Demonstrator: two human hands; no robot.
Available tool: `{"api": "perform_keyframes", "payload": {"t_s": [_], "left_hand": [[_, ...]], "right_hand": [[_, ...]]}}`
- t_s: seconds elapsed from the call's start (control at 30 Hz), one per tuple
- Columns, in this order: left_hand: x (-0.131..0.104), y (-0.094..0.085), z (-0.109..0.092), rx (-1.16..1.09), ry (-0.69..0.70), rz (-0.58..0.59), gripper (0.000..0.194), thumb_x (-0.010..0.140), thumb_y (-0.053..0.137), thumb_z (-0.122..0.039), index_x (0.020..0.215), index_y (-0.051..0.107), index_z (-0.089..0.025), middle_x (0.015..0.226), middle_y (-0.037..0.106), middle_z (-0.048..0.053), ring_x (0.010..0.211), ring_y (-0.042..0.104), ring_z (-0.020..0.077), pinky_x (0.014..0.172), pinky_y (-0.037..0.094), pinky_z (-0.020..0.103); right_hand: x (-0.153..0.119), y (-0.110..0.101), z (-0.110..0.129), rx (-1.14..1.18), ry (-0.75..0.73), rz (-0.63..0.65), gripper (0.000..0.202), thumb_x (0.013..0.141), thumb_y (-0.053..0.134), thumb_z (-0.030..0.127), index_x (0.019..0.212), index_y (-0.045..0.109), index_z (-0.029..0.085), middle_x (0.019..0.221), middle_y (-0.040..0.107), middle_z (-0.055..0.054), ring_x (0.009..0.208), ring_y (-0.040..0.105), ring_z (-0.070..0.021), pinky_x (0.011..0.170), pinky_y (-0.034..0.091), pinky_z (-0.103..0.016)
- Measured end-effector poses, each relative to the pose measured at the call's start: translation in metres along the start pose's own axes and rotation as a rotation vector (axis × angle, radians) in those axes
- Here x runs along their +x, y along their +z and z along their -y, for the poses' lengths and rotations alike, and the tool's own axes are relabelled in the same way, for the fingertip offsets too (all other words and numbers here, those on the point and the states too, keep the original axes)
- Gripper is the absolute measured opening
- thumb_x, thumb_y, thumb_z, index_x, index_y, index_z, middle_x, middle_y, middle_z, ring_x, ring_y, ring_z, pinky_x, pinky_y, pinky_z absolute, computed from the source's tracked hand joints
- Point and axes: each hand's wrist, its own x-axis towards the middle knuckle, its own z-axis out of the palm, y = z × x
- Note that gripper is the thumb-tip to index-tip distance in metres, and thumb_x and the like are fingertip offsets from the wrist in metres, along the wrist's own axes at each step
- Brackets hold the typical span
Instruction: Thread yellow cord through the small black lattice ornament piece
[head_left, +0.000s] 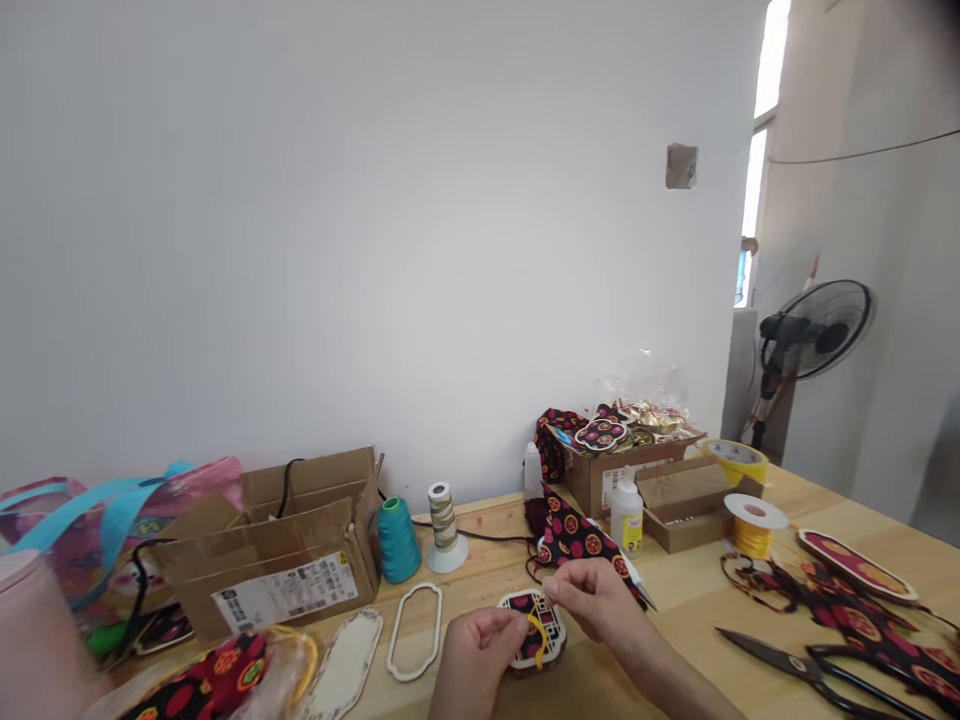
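Both hands are over the near edge of the wooden table, pinching a thin yellow cord [538,650]. My left hand [484,645] has its thumb and forefinger closed on one part of it. The fingertips of my right hand [589,597] grip the cord a little higher and to the right. Directly beneath lies a small patterned panel [556,638], with dark floral fabric and a white lattice frame, partly hidden by the fingers. A pale empty frame [394,655] lies left of my left hand. Dark floral fabric [574,535] is bunched just beyond my right hand.
Black scissors [802,662] and a yellow cord spool [752,540] lie to the right. Farther back are a white glue bottle [627,520] and a filled carton [589,478]. Leftward stand a teal thread cone [398,545], a striped thread cone [442,520] and an open cardboard box [262,560].
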Motion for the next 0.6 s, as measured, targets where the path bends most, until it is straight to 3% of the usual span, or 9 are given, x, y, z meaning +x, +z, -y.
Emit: {"api": "perform_keyframes", "payload": {"t_s": [0.13,0.23,0.33,0.47,0.6], "left_hand": [[0.001,-0.003,0.002,0.005,0.0,0.023,0.025,0.052,0.07,-0.034,0.06,0.068,-0.011,0.053,0.069,0.004,0.053,0.058,0.0139,0.054,0.042,0.022],[0.003,-0.003,0.005,-0.023,-0.003,0.036,0.025,0.054,0.069,-0.033,0.063,0.068,-0.01,0.055,0.069,0.004,0.053,0.058,0.0141,0.054,0.042,0.022],[0.005,-0.003,0.007,-0.053,0.003,0.058,0.026,0.056,0.068,-0.034,0.066,0.068,-0.01,0.054,0.068,0.004,0.053,0.058,0.014,0.053,0.041,0.022],[0.005,-0.002,0.007,-0.037,0.031,0.086,0.028,0.059,0.066,-0.034,0.073,0.069,-0.01,0.058,0.069,0.005,0.053,0.058,0.0137,0.055,0.041,0.022],[0.002,-0.002,0.005,-0.051,0.041,0.041,0.028,0.055,0.069,-0.034,0.069,0.069,-0.01,0.057,0.069,0.005,0.056,0.059,0.0151,0.057,0.042,0.023]], "right_hand": [[-0.006,0.001,0.005,0.21,0.134,0.142,0.029,0.068,0.054,0.036,0.064,0.063,0.009,0.035,0.024,0.011,0.033,0.012,-0.0025,0.034,0.006,-0.019],[-0.008,0.001,0.006,0.313,0.188,0.192,0.024,0.068,0.045,0.023,0.075,0.063,0.008,0.035,0.03,0.01,0.031,0.015,-0.0025,0.032,0.006,-0.018],[-0.007,0.001,0.002,0.352,0.224,0.19,0.032,0.062,0.039,0.015,0.083,0.062,0.008,0.031,0.036,0.008,0.027,0.019,-0.0032,0.03,0.008,-0.018],[-0.004,0.0,-0.006,0.372,0.261,0.192,0.042,0.058,0.038,0.013,0.094,0.06,0.007,0.03,0.041,0.008,0.025,0.022,-0.0033,0.029,0.011,-0.017],[-0.004,0.0,-0.008,0.382,0.262,0.238,0.041,0.064,0.044,0.016,0.103,0.055,0.009,0.028,0.037,0.011,0.025,0.015,-0.0029,0.029,0.01,-0.017]]}}
